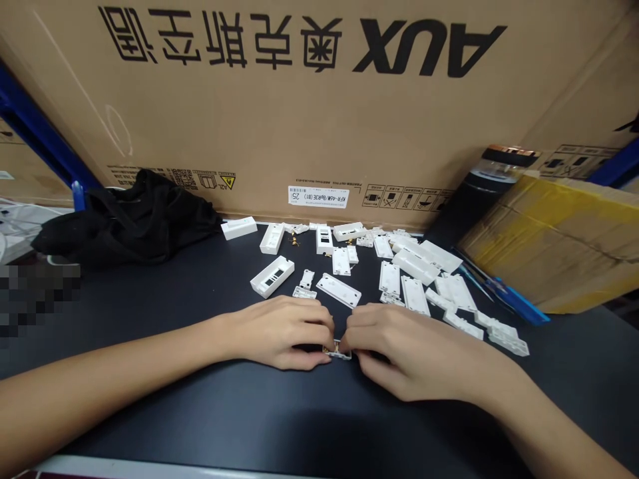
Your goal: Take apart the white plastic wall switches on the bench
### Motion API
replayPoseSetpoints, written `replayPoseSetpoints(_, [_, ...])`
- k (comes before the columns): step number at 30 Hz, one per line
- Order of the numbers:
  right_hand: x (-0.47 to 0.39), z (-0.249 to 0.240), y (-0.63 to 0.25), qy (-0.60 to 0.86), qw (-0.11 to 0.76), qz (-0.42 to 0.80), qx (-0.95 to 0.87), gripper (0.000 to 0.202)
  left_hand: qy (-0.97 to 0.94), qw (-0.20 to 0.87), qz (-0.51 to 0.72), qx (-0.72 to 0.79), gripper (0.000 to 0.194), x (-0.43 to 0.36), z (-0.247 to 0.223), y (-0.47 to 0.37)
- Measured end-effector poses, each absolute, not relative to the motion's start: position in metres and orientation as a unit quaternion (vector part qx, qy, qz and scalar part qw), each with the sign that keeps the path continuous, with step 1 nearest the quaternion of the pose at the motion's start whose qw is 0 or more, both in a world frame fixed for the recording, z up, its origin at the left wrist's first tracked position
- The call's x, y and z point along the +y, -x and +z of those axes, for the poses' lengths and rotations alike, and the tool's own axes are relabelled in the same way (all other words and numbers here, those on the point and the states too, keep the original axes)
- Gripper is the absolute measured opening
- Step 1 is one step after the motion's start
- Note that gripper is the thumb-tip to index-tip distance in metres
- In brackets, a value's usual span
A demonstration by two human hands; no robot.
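One white part (pixel 341 356) with brass-coloured metal inside is at the middle of the dark surface (pixel 219 419), its ends pinched in the grip of the left hand (pixel 292 330) and right hand (pixel 399 342). Beyond lie white casings (pixel 272 276), near a carton (pixel 239 133).

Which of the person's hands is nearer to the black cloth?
Left. The left hand is right of the black cloth and closer to the camera; the right hand is farther right, at the right end of a small white part.
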State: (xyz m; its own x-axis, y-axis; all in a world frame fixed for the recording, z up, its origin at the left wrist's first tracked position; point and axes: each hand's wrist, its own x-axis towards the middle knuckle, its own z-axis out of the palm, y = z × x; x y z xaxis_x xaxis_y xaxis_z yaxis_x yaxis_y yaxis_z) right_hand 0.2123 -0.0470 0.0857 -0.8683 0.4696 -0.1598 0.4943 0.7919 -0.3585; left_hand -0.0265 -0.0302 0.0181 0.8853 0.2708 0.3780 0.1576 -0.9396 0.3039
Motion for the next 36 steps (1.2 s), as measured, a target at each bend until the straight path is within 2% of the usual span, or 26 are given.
replayPoseSetpoints(14, [-0.043,0.084,-0.222,-0.288,-0.005,-0.17,0.942,0.025,-0.951,0.172,0.22,0.131,0.014,-0.029,0.014,0.028])
replayPoseSetpoints(20, [-0.036,0.078,-0.226,-0.366,-0.039,-0.074,0.927,0.018,-0.946,0.182,0.229,0.138,0.019,-0.031,0.013,0.028])
replayPoseSetpoints(25, [-0.027,0.071,-0.228,-0.377,-0.018,-0.055,0.925,0.012,-0.94,0.187,0.246,0.145,0.019,-0.032,0.015,0.03])
replayPoseSetpoints(31, [-0.023,0.069,-0.233,-0.39,-0.005,-0.064,0.918,0.012,-0.924,0.072,0.309,0.213,0.014,-0.024,0.017,0.033])
replayPoseSetpoints(36, [-0.021,0.065,-0.236,-0.392,-0.022,-0.065,0.917,0.014,-0.916,0.005,0.256,0.31,0.01,-0.015,0.016,0.034])
